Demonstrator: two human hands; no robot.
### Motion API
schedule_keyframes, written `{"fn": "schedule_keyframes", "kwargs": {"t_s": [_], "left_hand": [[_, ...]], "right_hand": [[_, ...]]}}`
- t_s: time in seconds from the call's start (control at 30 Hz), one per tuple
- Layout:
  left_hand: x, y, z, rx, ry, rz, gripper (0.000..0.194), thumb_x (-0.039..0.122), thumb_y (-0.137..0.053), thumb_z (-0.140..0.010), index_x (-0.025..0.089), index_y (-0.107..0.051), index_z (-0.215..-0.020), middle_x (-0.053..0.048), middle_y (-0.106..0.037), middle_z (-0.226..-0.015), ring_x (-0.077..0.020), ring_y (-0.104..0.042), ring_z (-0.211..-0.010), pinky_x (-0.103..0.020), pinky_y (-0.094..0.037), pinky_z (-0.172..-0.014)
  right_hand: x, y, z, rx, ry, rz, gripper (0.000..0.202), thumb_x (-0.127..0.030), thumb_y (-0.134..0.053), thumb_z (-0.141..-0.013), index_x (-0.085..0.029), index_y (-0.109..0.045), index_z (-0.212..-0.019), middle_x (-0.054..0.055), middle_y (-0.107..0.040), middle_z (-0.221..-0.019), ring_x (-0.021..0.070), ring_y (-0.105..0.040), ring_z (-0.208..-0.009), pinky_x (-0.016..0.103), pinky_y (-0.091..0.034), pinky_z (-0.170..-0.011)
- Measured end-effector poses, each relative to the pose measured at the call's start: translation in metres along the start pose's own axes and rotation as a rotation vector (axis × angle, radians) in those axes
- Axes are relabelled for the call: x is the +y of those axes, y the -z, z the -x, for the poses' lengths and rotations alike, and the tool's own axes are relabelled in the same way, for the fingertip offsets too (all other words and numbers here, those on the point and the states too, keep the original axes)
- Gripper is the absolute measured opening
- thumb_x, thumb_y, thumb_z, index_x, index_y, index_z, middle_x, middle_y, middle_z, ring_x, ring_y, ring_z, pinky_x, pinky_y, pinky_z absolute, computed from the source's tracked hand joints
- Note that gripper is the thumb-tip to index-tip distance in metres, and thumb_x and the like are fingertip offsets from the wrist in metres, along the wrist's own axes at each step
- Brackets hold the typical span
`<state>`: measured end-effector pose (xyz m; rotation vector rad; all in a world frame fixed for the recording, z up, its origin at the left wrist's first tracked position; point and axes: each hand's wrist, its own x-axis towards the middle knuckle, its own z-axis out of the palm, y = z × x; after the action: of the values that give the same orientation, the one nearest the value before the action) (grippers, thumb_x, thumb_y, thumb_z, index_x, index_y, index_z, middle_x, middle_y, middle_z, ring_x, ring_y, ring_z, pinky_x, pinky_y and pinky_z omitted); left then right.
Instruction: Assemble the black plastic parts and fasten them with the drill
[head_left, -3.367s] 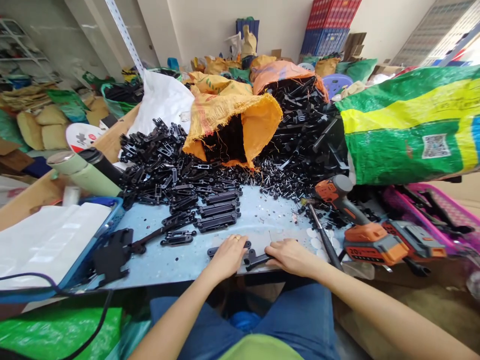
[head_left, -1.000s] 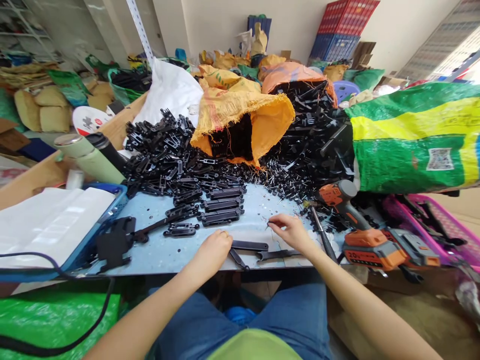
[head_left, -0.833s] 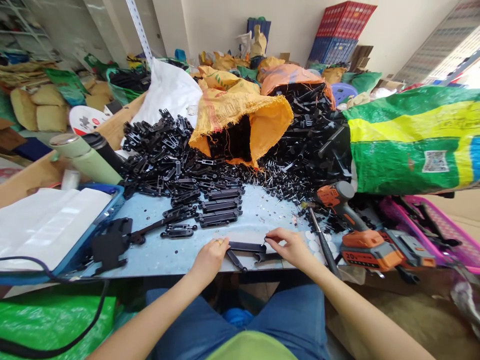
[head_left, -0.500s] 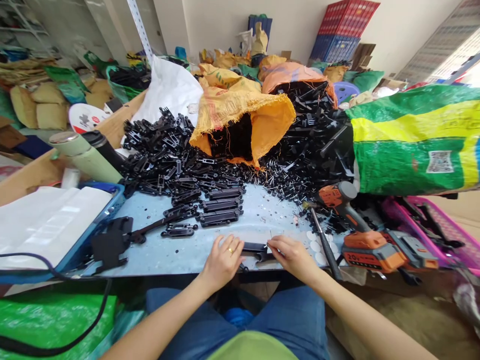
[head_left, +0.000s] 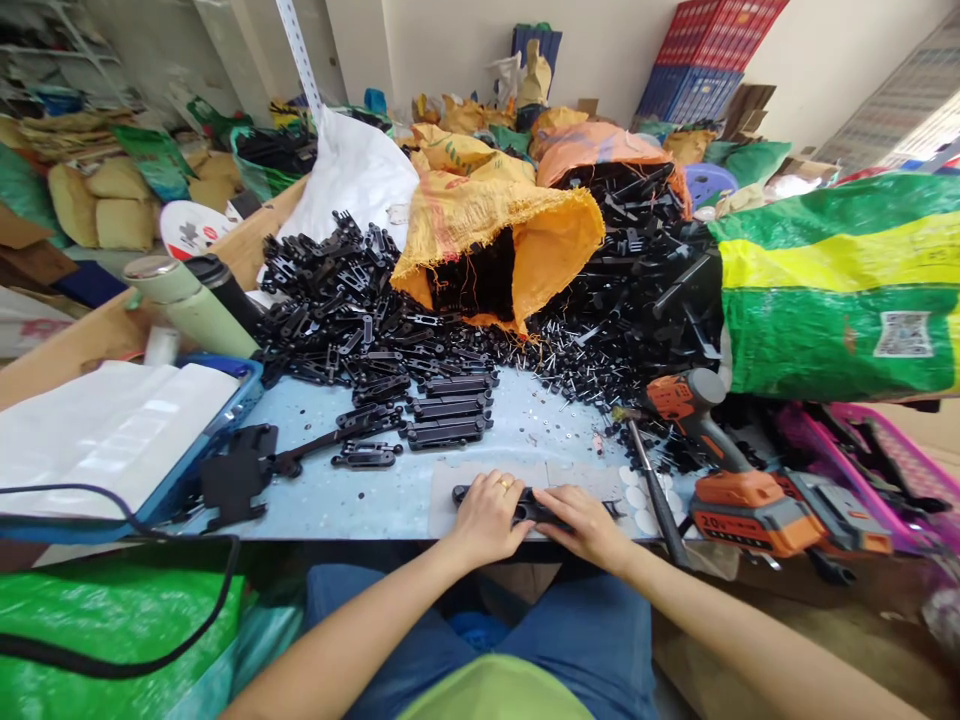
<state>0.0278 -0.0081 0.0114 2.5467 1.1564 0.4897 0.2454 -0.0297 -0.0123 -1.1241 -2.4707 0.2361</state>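
Observation:
A long black plastic bracket arm [head_left: 523, 506] lies level along the front edge of the light blue table [head_left: 300, 510], over a grey mat [head_left: 441, 480]. My left hand [head_left: 489, 515], with a ring on one finger, is closed over its left part. Closed on its right part is my right hand [head_left: 581, 522]; the two thumbs nearly meet at the middle. Its rounded left end and thin right tip stick out past my hands. Much of the arm is hidden under my fingers. Assembled black arms [head_left: 450, 410] lie in a row beyond my left hand.
A hammer [head_left: 654, 490] and an orange cordless drill [head_left: 739, 480] lie at the right. Loose screws [head_left: 562, 360] and heaped black parts [head_left: 330, 300] spread in front of an orange sack [head_left: 510, 200]. A flat black bracket [head_left: 238, 475] and a blue basket [head_left: 251, 385] are at left.
Both hands have come closer together and now press over the black arm from above. Earlier they pinched it nearer its ends, with its middle showing. The view has shifted slightly.

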Motion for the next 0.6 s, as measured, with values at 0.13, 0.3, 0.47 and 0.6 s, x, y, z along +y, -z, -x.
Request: {"fn": "schedule_keyframes", "kwargs": {"t_s": [0.13, 0.3, 0.47, 0.6], "left_hand": [[-0.002, 0.006, 0.005, -0.013, -0.079, -0.110, 0.049, 0.043, -0.052, -0.083, 0.014, -0.045, -0.121, -0.012, -0.057, -0.106, -0.0258, -0.050, -0.096, -0.039, -0.040, -0.081], [-0.017, 0.019, 0.010, -0.003, -0.071, -0.271, 0.043, 0.045, -0.041, -0.088, 0.008, -0.059, -0.099, -0.014, -0.062, -0.084, -0.0260, -0.055, -0.080, -0.036, -0.042, -0.066], [-0.007, 0.067, 0.029, 0.195, -0.135, 0.068, 0.050, 0.042, -0.027, -0.093, 0.016, -0.055, -0.061, -0.006, -0.055, -0.056, -0.0161, -0.052, -0.056, -0.027, -0.037, -0.053], [0.033, 0.098, 0.047, 0.306, -0.204, 0.581, 0.058, 0.045, -0.015, -0.094, 0.018, -0.051, -0.058, -0.002, -0.048, -0.047, -0.0117, -0.046, -0.045, -0.025, -0.035, -0.049]], "right_hand": [[0.010, 0.011, -0.006, -0.101, 0.042, 0.099, 0.044, -0.043, -0.050, -0.086, -0.023, -0.048, -0.125, 0.010, -0.062, -0.101, 0.0203, -0.058, -0.087, 0.033, -0.048, -0.072], [0.004, 0.022, -0.017, -0.062, -0.074, 0.349, 0.049, -0.062, -0.047, -0.079, -0.016, -0.060, -0.071, 0.007, -0.058, -0.064, 0.0185, -0.054, -0.061, 0.029, -0.039, -0.055], [-0.036, 0.065, -0.045, -0.020, 0.173, -0.091, 0.058, -0.069, -0.028, -0.082, -0.019, -0.049, -0.059, 0.002, -0.049, -0.051, 0.0141, -0.046, -0.049, 0.027, -0.028, -0.049], [-0.088, 0.072, -0.063, 0.031, 0.271, -0.736, 0.055, -0.065, -0.019, -0.086, -0.022, -0.042, -0.061, -0.001, -0.043, -0.046, 0.0134, -0.043, -0.045, 0.027, -0.030, -0.048]]}}
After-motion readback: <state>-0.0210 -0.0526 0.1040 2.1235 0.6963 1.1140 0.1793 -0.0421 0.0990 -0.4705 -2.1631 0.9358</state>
